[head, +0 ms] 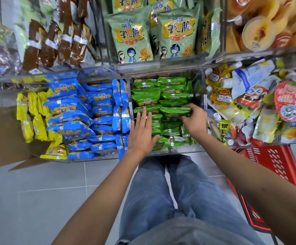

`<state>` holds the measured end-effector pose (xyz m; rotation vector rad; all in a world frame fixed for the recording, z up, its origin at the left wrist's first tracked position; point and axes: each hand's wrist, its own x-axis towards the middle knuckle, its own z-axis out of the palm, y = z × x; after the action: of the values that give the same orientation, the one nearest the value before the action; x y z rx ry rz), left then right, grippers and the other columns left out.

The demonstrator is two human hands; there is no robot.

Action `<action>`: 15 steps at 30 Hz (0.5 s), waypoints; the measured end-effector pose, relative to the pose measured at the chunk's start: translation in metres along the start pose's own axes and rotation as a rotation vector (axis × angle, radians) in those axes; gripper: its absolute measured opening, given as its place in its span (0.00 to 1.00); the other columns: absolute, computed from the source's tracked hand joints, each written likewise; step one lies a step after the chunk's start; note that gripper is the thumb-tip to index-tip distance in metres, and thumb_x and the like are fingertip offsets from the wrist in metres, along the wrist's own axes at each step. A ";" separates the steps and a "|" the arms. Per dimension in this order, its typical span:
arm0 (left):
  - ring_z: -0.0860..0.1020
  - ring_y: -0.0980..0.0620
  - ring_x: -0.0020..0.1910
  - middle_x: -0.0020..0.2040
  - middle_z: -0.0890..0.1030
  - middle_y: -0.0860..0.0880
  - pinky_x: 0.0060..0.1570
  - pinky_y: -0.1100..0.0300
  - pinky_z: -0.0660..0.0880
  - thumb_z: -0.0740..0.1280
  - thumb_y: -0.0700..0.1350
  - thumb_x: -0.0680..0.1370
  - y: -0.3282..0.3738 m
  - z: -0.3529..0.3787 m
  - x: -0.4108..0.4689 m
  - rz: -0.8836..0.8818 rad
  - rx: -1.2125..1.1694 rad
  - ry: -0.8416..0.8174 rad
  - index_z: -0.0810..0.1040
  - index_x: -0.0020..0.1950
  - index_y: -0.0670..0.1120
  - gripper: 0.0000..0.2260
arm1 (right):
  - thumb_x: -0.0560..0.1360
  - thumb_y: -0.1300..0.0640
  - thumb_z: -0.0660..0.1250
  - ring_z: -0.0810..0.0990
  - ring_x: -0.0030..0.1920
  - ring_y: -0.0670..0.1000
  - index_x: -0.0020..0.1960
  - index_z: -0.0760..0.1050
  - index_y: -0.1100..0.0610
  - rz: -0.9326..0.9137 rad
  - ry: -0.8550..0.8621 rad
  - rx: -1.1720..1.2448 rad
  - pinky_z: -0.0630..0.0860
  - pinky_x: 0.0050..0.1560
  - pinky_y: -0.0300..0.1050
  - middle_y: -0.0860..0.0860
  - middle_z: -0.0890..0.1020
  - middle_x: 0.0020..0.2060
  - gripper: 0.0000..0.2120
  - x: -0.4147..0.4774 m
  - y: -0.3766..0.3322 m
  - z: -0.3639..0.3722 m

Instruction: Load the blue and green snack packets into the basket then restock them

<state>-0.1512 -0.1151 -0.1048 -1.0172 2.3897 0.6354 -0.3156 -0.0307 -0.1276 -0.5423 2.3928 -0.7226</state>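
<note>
A clear bin (184, 151) at the front of the shelf is packed with green snack packets (148, 96). Left of it, blue snack packets (69, 106) fill the neighbouring compartment. My left hand (142, 133) lies flat with fingers spread on the near green packets. My right hand (194, 121) grips a green packet (176, 110) by its right end, over the right side of the green pile. The red basket (274, 165) stands on the floor at my right, partly hidden by my right forearm.
Yellow packets (28, 117) sit left of the blue ones, beside an open cardboard box (7, 137). Mixed pouches (249, 103) fill the right bin. Larger green bags (133, 36) and brown packs (51, 41) stand on the tier behind. Grey tiled floor (46, 200) lies below.
</note>
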 end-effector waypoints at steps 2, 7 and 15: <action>0.40 0.45 0.77 0.77 0.35 0.47 0.74 0.48 0.44 0.61 0.56 0.79 0.000 0.003 0.000 0.004 -0.004 0.012 0.42 0.78 0.44 0.38 | 0.69 0.65 0.71 0.80 0.42 0.55 0.56 0.78 0.58 0.012 0.045 0.011 0.75 0.46 0.43 0.57 0.83 0.47 0.17 0.001 -0.001 0.007; 0.40 0.45 0.77 0.77 0.34 0.46 0.74 0.47 0.43 0.60 0.57 0.79 -0.001 0.007 0.001 0.010 -0.008 0.023 0.44 0.78 0.44 0.36 | 0.68 0.65 0.73 0.74 0.37 0.48 0.57 0.70 0.59 0.146 0.130 0.189 0.73 0.43 0.40 0.49 0.74 0.40 0.21 -0.001 0.003 0.022; 0.40 0.46 0.77 0.77 0.34 0.47 0.74 0.48 0.42 0.60 0.58 0.79 -0.002 0.013 0.000 0.023 -0.017 0.043 0.45 0.78 0.45 0.36 | 0.69 0.59 0.74 0.77 0.41 0.50 0.59 0.74 0.60 0.158 0.108 0.144 0.74 0.45 0.41 0.55 0.80 0.44 0.20 -0.001 0.011 0.029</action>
<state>-0.1463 -0.1092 -0.1150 -1.0220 2.4404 0.6495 -0.2989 -0.0322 -0.1531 -0.2571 2.4254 -0.8640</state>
